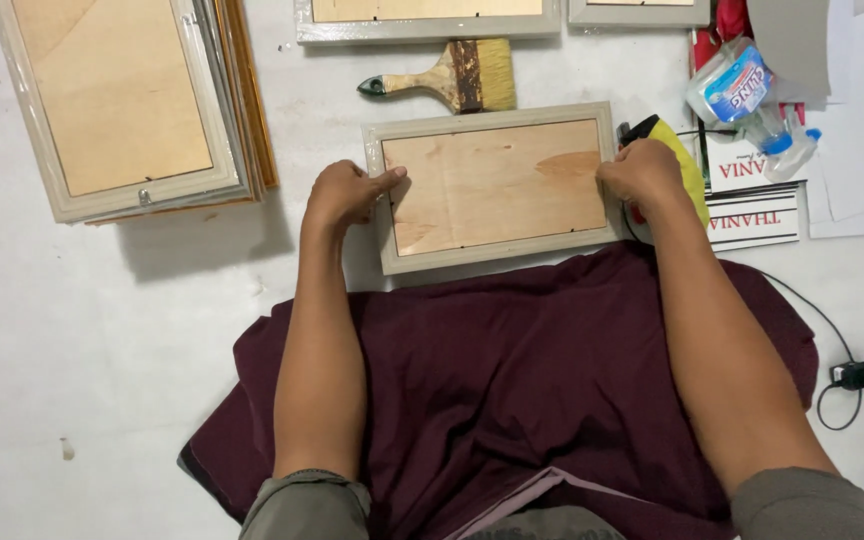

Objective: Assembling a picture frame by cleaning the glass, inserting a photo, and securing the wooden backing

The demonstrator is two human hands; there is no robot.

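I had a grey picture frame (493, 186), face down with its plywood backing up, lying on the white floor (72, 330) just beyond my maroon cloth (512, 370). My left hand (344, 193) curled on its left edge, forefinger pressing the backing. My right hand (642, 175) closed over the right edge, beside a yellow tool (687, 165). A paintbrush (449, 79) lay above.

Even, bright overhead light. The stack of grey-framed plywood-backed picture frames (132, 100) at upper left casts a soft shadow downward onto the white floor (72, 350). Focus sharp centrally; slight stretching at frame edges.
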